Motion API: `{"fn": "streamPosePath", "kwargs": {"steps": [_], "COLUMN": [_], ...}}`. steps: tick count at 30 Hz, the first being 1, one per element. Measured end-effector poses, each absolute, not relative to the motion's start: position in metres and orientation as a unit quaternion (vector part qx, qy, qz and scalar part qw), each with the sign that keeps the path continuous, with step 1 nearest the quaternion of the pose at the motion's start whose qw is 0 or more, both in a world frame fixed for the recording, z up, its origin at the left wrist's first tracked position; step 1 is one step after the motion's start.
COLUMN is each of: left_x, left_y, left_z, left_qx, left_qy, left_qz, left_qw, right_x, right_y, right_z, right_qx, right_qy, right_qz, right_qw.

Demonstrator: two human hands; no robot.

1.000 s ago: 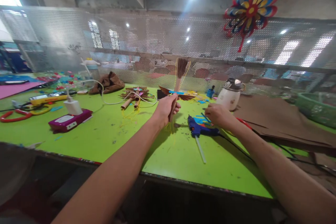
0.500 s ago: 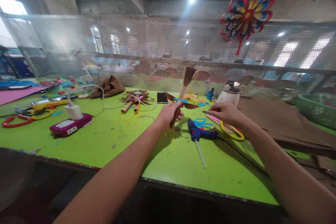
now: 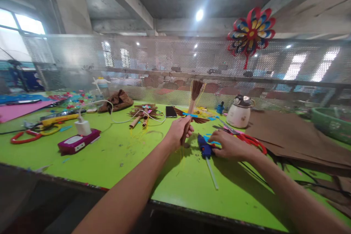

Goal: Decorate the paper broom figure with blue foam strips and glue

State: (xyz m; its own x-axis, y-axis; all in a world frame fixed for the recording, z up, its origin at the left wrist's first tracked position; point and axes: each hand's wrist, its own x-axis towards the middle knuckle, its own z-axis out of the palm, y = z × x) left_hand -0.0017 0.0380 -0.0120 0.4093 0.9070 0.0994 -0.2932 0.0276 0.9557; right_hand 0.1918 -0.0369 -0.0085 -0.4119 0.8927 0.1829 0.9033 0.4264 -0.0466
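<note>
Brown pleated fan (image 3: 192,106) in my left grip (image 3: 179,134), blue glue gun (image 3: 204,147) at my right grip (image 3: 230,145), lime-green bench (image 3: 123,148), red scissors (image 3: 251,141).

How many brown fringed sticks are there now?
3 brown fringed sticks: one upright in the left hand, two lying side by side on the green table. More may be hidden.

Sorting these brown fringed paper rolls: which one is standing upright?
The roll gripped in the left hand, fringe upward; the other rolls lie flat on the green table, left of the phone.
</note>
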Motion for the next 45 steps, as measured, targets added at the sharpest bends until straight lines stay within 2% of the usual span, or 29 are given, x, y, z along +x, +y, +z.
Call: {"fn": "streamPosePath", "kwargs": {"steps": [9, 15, 20, 27, 33, 38, 41, 45], "left_x": [-0.002, 0.000, -0.002, -0.001, -0.001, 0.000, 0.002, 0.007], "left_y": [0.032, 0.033, 0.040, 0.044, 0.048, 0.048, 0.046, 0.043], "left_z": [-0.009, -0.009, -0.012, -0.014, -0.021, -0.023, -0.024, -0.023], "left_qx": [0.528, 0.516, 0.523, 0.544, 0.567, 0.573, 0.609, 0.681], "left_qy": [0.269, 0.271, 0.310, 0.321, 0.349, 0.325, 0.327, 0.332], "left_qz": [0.482, 0.497, 0.508, 0.483, 0.458, 0.442, 0.431, 0.397], "left_qw": [0.646, 0.643, 0.610, 0.607, 0.589, 0.608, 0.579, 0.517], "right_x": [0.178, 0.174, 0.182, 0.216, 0.233, 0.224, 0.217, 0.209], "right_y": [-0.038, -0.039, -0.034, -0.038, -0.043, -0.045, -0.046, -0.050], "right_z": [-0.025, -0.028, -0.027, 0.005, 0.017, 0.016, 0.014, 0.014], "right_qx": [-0.566, -0.566, -0.566, -0.569, -0.643, -0.591, -0.538, -0.519], "right_qy": [-0.821, -0.820, -0.815, -0.786, -0.676, -0.577, -0.590, -0.624], "right_qz": [-0.076, -0.078, -0.048, 0.061, 0.025, 0.219, 0.280, 0.274], "right_qw": [0.011, 0.028, 0.119, 0.233, 0.359, 0.519, 0.533, 0.516]}}
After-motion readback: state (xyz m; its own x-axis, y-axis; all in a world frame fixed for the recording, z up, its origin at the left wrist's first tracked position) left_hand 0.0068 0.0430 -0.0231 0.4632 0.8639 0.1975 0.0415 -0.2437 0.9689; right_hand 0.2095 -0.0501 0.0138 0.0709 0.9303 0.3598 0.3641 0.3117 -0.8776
